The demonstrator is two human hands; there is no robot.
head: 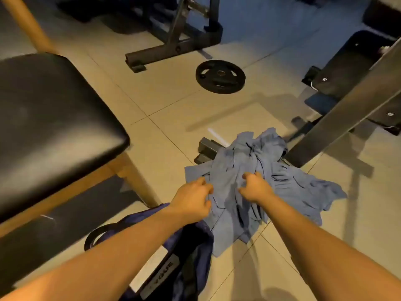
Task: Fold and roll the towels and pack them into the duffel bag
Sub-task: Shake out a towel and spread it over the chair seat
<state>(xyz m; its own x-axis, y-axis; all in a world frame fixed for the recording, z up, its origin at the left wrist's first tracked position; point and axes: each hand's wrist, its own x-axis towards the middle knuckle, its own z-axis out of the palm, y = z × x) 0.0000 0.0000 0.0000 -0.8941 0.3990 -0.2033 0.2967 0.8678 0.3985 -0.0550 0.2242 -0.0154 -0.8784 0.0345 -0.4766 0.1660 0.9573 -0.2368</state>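
Barely begun: nothing is folded, rolled or packed.
Both the left hand and right hand grip bunched cloth of the towels, heaped crumpled on the floor beside the open duffel bag, apparently still unpacked.

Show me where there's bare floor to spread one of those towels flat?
The widest bare tiles lie between the black padded bench, the weight plate and the towels. Another patch lies right of the right forearm. It is crowded around the towels: a metal frame foot partly beneath, the duffel bag beside.
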